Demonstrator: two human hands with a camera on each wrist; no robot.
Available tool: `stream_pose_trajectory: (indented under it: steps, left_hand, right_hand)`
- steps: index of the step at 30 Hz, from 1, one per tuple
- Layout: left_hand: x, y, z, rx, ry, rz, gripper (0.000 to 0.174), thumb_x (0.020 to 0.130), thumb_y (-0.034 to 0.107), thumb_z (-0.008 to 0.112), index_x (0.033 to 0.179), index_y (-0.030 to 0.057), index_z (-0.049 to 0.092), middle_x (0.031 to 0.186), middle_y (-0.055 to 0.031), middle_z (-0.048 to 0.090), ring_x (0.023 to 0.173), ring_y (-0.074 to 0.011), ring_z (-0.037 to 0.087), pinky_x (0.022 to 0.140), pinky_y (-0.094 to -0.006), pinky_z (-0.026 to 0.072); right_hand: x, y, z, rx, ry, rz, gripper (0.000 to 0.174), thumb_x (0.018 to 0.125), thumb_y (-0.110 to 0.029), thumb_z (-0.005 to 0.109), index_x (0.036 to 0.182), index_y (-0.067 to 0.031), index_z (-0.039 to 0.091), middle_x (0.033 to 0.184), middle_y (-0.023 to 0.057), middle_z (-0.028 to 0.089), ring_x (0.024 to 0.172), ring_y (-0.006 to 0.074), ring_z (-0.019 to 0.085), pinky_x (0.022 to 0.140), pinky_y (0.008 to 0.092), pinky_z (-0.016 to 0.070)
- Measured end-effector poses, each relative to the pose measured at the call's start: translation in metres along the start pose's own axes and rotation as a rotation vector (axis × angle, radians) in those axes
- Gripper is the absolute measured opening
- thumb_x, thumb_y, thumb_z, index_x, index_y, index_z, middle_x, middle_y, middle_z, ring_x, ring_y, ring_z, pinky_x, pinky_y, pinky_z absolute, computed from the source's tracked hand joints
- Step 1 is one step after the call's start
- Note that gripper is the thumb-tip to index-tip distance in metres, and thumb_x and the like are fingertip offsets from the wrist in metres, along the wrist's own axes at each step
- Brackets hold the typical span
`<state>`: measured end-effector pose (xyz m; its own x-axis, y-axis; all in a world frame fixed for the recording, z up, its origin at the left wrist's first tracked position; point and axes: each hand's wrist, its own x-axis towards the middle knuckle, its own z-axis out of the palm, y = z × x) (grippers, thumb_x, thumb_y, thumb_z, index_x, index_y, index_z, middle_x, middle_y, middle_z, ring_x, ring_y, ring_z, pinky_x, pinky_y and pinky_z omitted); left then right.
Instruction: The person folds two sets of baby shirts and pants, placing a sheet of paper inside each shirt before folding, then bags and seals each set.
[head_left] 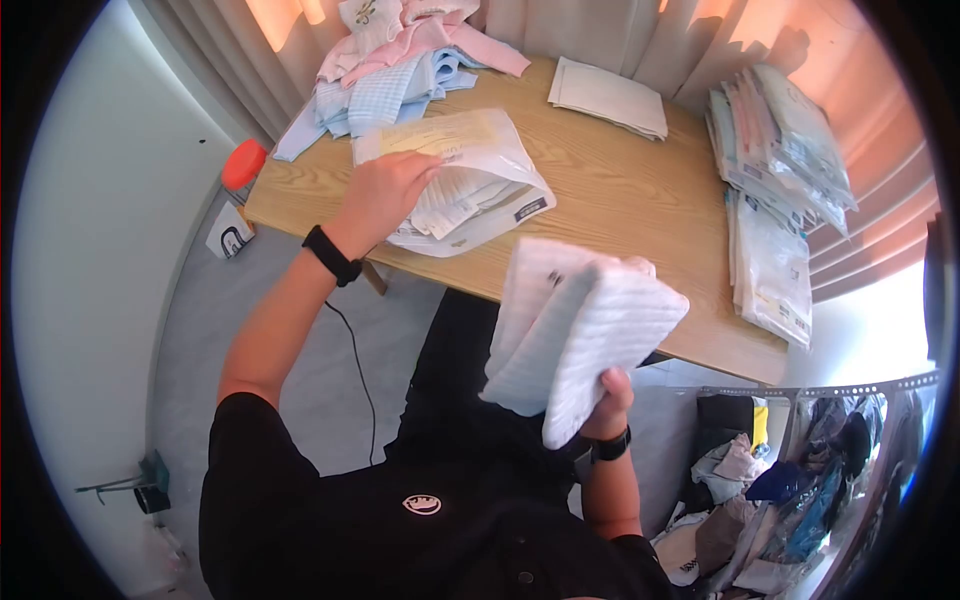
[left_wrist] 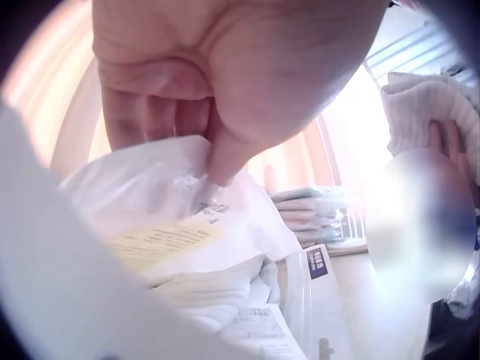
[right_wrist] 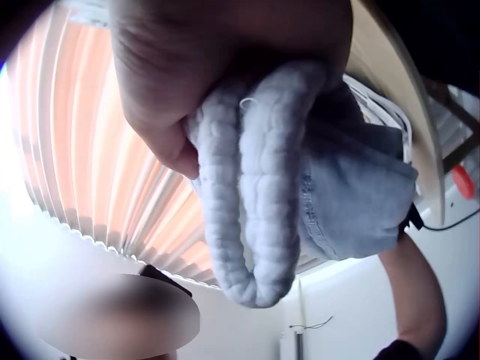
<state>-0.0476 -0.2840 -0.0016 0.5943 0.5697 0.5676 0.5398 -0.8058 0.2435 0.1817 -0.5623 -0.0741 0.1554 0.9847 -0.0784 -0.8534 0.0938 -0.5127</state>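
Observation:
My right hand (head_left: 612,398) grips the lower edge of a folded white ribbed garment (head_left: 580,325) and holds it up in front of the wooden table (head_left: 630,210). In the right wrist view that hand (right_wrist: 172,90) is curled tightly round the folded cloth (right_wrist: 262,195). My left hand (head_left: 385,195) reaches onto the table and pinches the top of a clear plastic bag (head_left: 470,165) that holds white folded clothes and a yellow sheet. The left wrist view shows the fingers (left_wrist: 221,154) pinching the bag's film (left_wrist: 157,187).
Pink, blue and white clothes (head_left: 400,60) are heaped at the table's far left. A flat white packet (head_left: 610,97) lies at the back, and a stack of bagged garments (head_left: 780,190) fills the right side. An orange-capped container (head_left: 243,165) stands by the left edge. A clothes rack (head_left: 800,480) is lower right.

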Motion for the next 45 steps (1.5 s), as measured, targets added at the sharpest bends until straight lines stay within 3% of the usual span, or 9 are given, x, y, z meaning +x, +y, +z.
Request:
stream_pose_trajectory:
  steps: [3, 10, 13, 17, 27, 31, 34, 41, 45]
  left_hand:
    - [0.017, 0.019, -0.009, -0.094, 0.038, 0.011, 0.016, 0.09, 0.016, 0.061, 0.095, 0.0047, 0.071, 0.082, -0.0122, 0.067, 0.073, -0.0318, 0.064, 0.065, -0.0393, 0.0501]
    - [0.027, 0.071, -0.019, -0.216, -0.035, 0.031, 0.015, 0.089, 0.016, 0.062, 0.094, 0.0048, 0.071, 0.079, -0.0143, 0.066, 0.074, -0.0341, 0.063, 0.064, -0.0407, 0.0487]
    - [0.029, 0.093, -0.031, -0.288, -0.133, 0.032, 0.017, 0.089, 0.017, 0.062, 0.095, 0.0047, 0.071, 0.081, -0.0153, 0.066, 0.075, -0.0348, 0.063, 0.066, -0.0416, 0.049]
    - [0.021, 0.093, -0.017, -0.285, -0.104, 0.08, 0.019, 0.089, 0.016, 0.062, 0.1, 0.0044, 0.071, 0.085, -0.0164, 0.068, 0.077, -0.0343, 0.064, 0.068, -0.0404, 0.0502]
    - [-0.008, 0.129, -0.009, -0.155, -0.07, 0.165, 0.02, 0.087, 0.009, 0.062, 0.105, 0.0026, 0.07, 0.091, -0.0153, 0.07, 0.082, -0.0328, 0.065, 0.072, -0.0394, 0.0522]
    - [-0.012, 0.128, -0.007, -0.205, 0.027, 0.185, 0.022, 0.084, 0.005, 0.063, 0.106, 0.0038, 0.07, 0.095, -0.0135, 0.07, 0.085, -0.0308, 0.066, 0.072, -0.037, 0.0531]
    - [-0.026, 0.138, 0.002, -0.236, 0.133, 0.212, 0.024, 0.083, 0.003, 0.064, 0.106, 0.0049, 0.069, 0.098, -0.0118, 0.07, 0.087, -0.0285, 0.067, 0.073, -0.0351, 0.0537]
    - [-0.047, 0.16, 0.003, -0.306, 0.139, 0.217, 0.028, 0.079, 0.0, 0.067, 0.106, 0.0067, 0.069, 0.097, -0.008, 0.071, 0.087, -0.0265, 0.067, 0.074, -0.0351, 0.0544]
    - [-0.045, 0.165, 0.01, -0.346, 0.154, 0.229, 0.03, 0.078, -0.002, 0.066, 0.107, 0.0071, 0.069, 0.097, -0.0067, 0.07, 0.087, -0.0257, 0.066, 0.073, -0.0339, 0.0542]
  right_hand:
    - [0.02, 0.002, 0.018, -0.204, 0.094, 0.26, 0.062, 0.079, -0.007, 0.068, 0.136, 0.0037, 0.045, 0.125, 0.0138, 0.061, 0.113, 0.026, 0.061, 0.097, 0.0377, 0.0499]
    - [0.043, 0.013, 0.056, -0.417, -0.219, 0.026, 0.057, 0.081, 0.001, 0.068, 0.134, 0.002, 0.047, 0.124, 0.0124, 0.06, 0.112, 0.0226, 0.06, 0.095, 0.0359, 0.0485]
    - [0.049, 0.002, 0.07, -0.493, -0.226, -0.016, 0.056, 0.081, 0.001, 0.068, 0.133, 0.0024, 0.048, 0.122, 0.0119, 0.061, 0.111, 0.0221, 0.06, 0.094, 0.0349, 0.0487]
    - [0.062, 0.011, 0.039, -0.537, -0.06, 0.172, 0.052, 0.08, 0.002, 0.066, 0.13, 0.0021, 0.05, 0.12, 0.0112, 0.062, 0.109, 0.0219, 0.06, 0.092, 0.0352, 0.0494]
    - [0.077, 0.009, 0.059, -0.33, 0.074, 0.09, 0.042, 0.097, -0.025, 0.057, 0.13, -0.0002, 0.051, 0.118, 0.011, 0.063, 0.105, 0.0206, 0.063, 0.088, 0.0323, 0.0527]
    - [0.104, 0.012, 0.045, -0.618, 0.106, -0.001, 0.039, 0.097, -0.024, 0.055, 0.128, -0.001, 0.053, 0.117, 0.0088, 0.063, 0.105, 0.019, 0.063, 0.087, 0.0315, 0.0526]
    - [0.124, 0.027, 0.019, -0.588, 0.17, -0.016, 0.032, 0.097, -0.018, 0.057, 0.125, -0.0025, 0.055, 0.119, 0.0087, 0.061, 0.106, 0.0192, 0.06, 0.089, 0.0331, 0.0504]
    - [0.128, 0.015, -0.021, 0.065, -0.208, 0.086, 0.035, 0.096, -0.023, 0.055, 0.127, -0.0059, 0.054, 0.123, 0.0113, 0.061, 0.111, 0.0269, 0.059, 0.095, 0.04, 0.0493]
    - [0.155, 0.017, -0.023, 0.088, -0.13, -0.009, 0.032, 0.096, -0.022, 0.055, 0.124, -0.0062, 0.056, 0.118, 0.0111, 0.063, 0.107, 0.0269, 0.06, 0.093, 0.0397, 0.0502]
